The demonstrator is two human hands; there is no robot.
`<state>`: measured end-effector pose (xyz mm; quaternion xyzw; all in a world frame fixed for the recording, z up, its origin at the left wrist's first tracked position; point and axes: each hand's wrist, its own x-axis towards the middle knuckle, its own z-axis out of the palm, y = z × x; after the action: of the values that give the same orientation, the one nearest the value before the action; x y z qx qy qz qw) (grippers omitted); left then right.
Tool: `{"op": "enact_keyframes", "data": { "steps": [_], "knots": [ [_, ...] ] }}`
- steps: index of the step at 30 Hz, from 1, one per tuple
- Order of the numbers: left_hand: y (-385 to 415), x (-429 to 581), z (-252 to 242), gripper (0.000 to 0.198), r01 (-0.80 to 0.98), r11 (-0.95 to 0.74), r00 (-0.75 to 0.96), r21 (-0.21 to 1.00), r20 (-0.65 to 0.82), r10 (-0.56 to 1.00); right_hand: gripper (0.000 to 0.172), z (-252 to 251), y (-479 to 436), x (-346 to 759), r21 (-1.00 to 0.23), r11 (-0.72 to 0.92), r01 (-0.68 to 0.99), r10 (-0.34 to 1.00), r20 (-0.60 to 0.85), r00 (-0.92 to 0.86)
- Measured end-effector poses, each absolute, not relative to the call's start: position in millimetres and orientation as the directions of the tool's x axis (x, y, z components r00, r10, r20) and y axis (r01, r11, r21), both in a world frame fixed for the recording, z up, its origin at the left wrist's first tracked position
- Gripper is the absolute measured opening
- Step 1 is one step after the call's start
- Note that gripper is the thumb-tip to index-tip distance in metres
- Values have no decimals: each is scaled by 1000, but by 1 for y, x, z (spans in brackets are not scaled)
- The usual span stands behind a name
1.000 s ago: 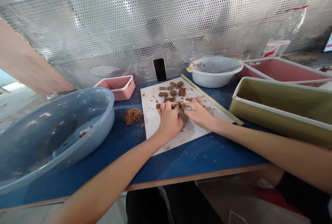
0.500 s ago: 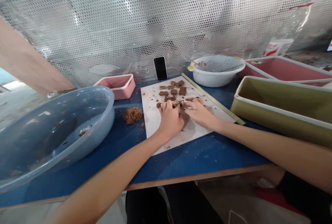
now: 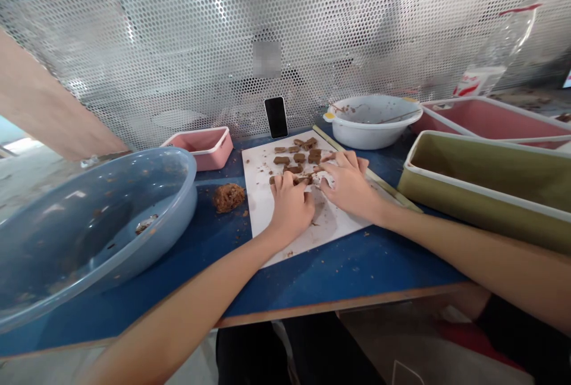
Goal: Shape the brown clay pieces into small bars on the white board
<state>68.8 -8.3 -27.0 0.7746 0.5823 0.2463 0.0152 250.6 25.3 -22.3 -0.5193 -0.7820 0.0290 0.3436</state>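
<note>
A white board (image 3: pixel 272 236) lies on the blue table, with several small brown clay-like pieces (image 3: pixel 298 158) set in rough rows on its far half. My left hand (image 3: pixel 291 206) has its fingers bent over one brown clay-like piece (image 3: pixel 303 181) near the board's middle, holding it against the board; the fingers partly hide it. Just to the right, my right hand (image 3: pixel 350 185) is above the board with its fingers spread, near the right end of that piece, and nothing shows in its grasp. Brown crumbs and smears mark the board.
A brown lump (image 3: pixel 229 197) sits left of the board. Beyond it are a large blue basin (image 3: pixel 178 218) and a small pink box (image 3: pixel 218 150). A phone (image 3: pixel 276 117) leans on the mesh. A yellowish strip (image 3: pixel 383 184), white basin (image 3: pixel 370 135) and green trough (image 3: pixel 473 200) stand right.
My right hand has moved slightly up and to the right, away from the brown piece, and its fingers have spread. My left hand has stayed almost in place.
</note>
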Motion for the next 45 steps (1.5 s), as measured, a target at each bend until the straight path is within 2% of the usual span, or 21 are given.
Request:
{"op": "enact_keyframes", "data": {
  "steps": [2, 4, 13, 21, 33, 38, 41, 45],
  "knots": [
    [-9, 68, -27, 29, 900, -331, 217, 283, 369, 904, 28, -17, 31, 258, -299, 540, 787, 764, 567, -309],
    [-8, 68, -29, 28, 903, -340, 233, 263, 366, 901, 26, -13, 37, 264, -248, 571, 783, 736, 577, -353],
    [-8, 69, -29, 28, 899, -333, 227, 285, 347, 910, 30, -17, 45, 270, -168, 678, 716, 666, 552, -501],
    [-6, 68, -30, 30, 892, -308, 186, 330, 352, 917, 28, -23, 49, 271, -157, 678, 718, 670, 533, -517],
    [-5, 69, -29, 29, 886, -296, 174, 356, 337, 925, 29, -20, 47, 269, -204, 673, 711, 694, 506, -511],
    [-6, 70, -28, 30, 885, -292, 175, 361, 323, 930, 29, -21, 47, 270, -160, 671, 724, 687, 502, -526],
    [-7, 69, -27, 36, 877, -292, 162, 382, 337, 927, 29, -20, 47, 270, -142, 678, 721, 675, 508, -535],
    [-4, 58, -20, 48, 864, -294, 97, 408, 437, 894, 30, -18, 46, 269, -178, 655, 735, 686, 547, -479]
  ]
}}
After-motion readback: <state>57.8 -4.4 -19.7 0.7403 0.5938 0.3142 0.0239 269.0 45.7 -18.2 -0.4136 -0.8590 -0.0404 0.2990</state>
